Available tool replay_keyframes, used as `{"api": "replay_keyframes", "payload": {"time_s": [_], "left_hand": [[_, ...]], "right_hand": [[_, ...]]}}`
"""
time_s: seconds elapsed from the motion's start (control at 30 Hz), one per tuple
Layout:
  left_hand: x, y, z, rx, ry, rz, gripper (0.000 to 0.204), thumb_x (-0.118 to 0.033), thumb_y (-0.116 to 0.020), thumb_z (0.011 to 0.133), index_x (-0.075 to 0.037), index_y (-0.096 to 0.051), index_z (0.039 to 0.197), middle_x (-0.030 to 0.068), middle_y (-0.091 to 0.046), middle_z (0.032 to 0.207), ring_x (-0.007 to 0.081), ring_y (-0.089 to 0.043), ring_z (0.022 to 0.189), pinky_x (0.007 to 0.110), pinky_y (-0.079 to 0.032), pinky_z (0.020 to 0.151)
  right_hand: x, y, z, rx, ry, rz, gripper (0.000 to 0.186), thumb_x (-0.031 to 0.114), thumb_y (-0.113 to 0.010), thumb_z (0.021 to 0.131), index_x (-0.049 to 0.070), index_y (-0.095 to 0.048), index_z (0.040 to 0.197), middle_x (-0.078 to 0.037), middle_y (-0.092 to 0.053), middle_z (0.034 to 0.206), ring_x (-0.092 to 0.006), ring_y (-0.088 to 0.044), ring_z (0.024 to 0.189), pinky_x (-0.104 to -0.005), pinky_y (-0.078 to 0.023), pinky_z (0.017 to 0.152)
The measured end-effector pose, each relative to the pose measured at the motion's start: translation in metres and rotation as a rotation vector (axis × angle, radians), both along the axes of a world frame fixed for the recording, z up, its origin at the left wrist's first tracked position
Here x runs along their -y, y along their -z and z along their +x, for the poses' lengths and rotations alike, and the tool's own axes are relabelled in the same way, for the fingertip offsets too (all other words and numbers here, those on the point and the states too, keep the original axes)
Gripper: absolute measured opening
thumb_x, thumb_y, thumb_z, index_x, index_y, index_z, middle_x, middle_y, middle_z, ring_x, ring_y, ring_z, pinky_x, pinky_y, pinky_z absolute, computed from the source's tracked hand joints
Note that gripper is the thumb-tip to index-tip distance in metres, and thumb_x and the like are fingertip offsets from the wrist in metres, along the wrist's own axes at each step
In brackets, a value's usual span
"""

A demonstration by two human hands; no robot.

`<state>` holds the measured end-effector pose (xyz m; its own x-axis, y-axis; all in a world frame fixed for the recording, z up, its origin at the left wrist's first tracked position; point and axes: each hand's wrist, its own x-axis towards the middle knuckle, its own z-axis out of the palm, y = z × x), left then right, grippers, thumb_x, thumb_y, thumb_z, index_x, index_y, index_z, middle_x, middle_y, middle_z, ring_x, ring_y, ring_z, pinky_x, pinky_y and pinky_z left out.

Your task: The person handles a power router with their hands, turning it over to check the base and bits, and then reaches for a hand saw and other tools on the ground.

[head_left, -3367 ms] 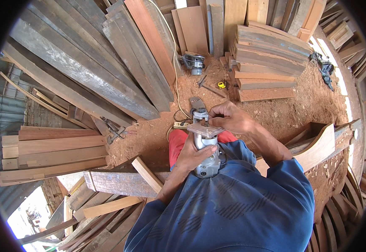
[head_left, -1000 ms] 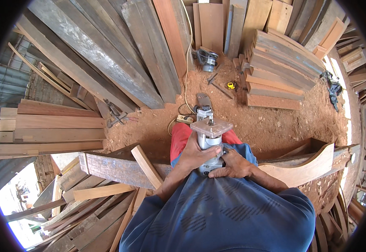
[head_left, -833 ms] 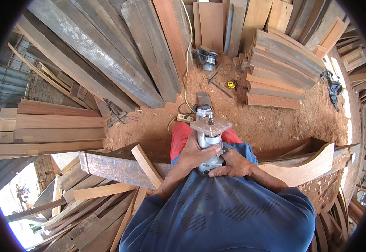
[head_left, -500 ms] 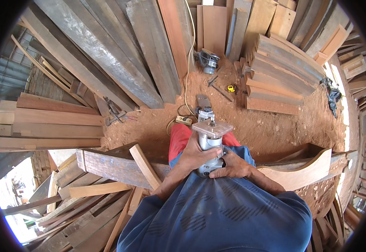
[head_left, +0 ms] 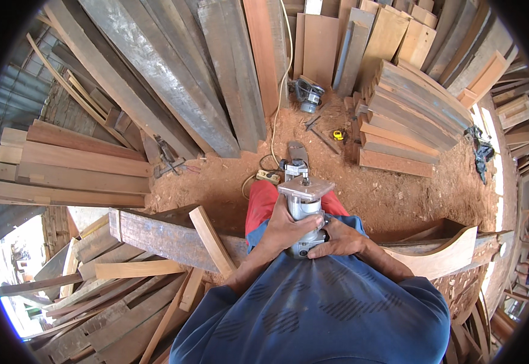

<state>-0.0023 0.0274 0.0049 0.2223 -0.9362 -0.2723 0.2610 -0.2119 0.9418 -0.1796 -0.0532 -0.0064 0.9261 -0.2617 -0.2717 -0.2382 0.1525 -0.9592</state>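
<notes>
Close to my lap I hold a silver trim router point(head_left: 305, 210) upside down, its flat square base plate point(head_left: 307, 188) facing up and a small bit sticking out at the centre. My left hand point(head_left: 287, 229) is wrapped round the left side of the body, thumb across its front. From the right, my right hand point(head_left: 341, 238) grips the lower end of the body, with its thumb near the bottom. The fingers behind the router are partly hidden.
Just ahead lies a long plank bench point(head_left: 167, 235), a curved board point(head_left: 437, 252) on its right. Beyond, on the dusty ground, are a power strip point(head_left: 268, 176), hammer point(head_left: 323, 134), yellow tape measure point(head_left: 338, 134) and another power tool point(head_left: 308, 96). Stacked timber point(head_left: 398, 133) stands around.
The view has shifted a little, so the surroundings sit slightly lower and to the right at the top. Both hands keep the same grip on the router.
</notes>
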Motion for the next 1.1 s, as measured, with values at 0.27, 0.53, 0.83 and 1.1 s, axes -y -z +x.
{"api": "replay_keyframes", "payload": {"time_s": [0.27, 0.53, 0.83, 1.1], "left_hand": [[0.001, 0.0, 0.004, -0.076, 0.001, -0.035, 0.069, 0.0, -0.078, 0.082, -0.001, -0.041, 0.141, 0.0061, -0.059, 0.118, 0.0115, -0.06, 0.104, 0.03, -0.053, 0.088], [-0.003, 0.017, 0.005, -0.153, -0.047, -0.034, 0.07, 0.001, -0.077, 0.083, -0.002, -0.04, 0.142, 0.0049, -0.061, 0.116, 0.0121, -0.061, 0.102, 0.03, -0.053, 0.088], [-0.005, 0.019, 0.006, -0.074, 0.007, -0.042, 0.072, -0.002, -0.079, 0.082, -0.001, -0.039, 0.142, 0.0076, -0.057, 0.123, 0.0131, -0.058, 0.11, 0.032, -0.051, 0.094], [-0.004, 0.012, 0.005, -0.057, -0.009, -0.008, 0.075, -0.006, -0.082, 0.081, 0.0, -0.039, 0.142, 0.0086, -0.056, 0.126, 0.0146, -0.057, 0.115, 0.033, -0.05, 0.097]], "right_hand": [[0.003, -0.001, 0.002, -0.023, -0.035, -0.05, 0.074, 0.037, -0.087, 0.08, -0.003, -0.058, 0.134, -0.016, -0.064, 0.128, -0.026, -0.059, 0.122, -0.0365, -0.046, 0.105], [0.04, -0.007, -0.023, -0.026, 0.086, 0.041, 0.048, 0.036, -0.067, 0.099, -0.003, -0.062, 0.126, -0.011, -0.068, 0.107, -0.0185, -0.062, 0.101, -0.0351, -0.05, 0.09], [0.036, 0.005, -0.019, 0.068, 0.121, 0.226, 0.017, 0.013, -0.066, 0.099, -0.002, -0.067, 0.106, -0.003, -0.067, 0.09, -0.0097, -0.061, 0.085, -0.0274, -0.05, 0.079], [0.026, -0.03, -0.011, 0.065, 0.223, -0.19, 0.015, 0.002, -0.07, 0.091, 0.003, -0.063, 0.104, -0.007, -0.068, 0.092, -0.0167, -0.065, 0.086, -0.0326, -0.052, 0.076]]}}
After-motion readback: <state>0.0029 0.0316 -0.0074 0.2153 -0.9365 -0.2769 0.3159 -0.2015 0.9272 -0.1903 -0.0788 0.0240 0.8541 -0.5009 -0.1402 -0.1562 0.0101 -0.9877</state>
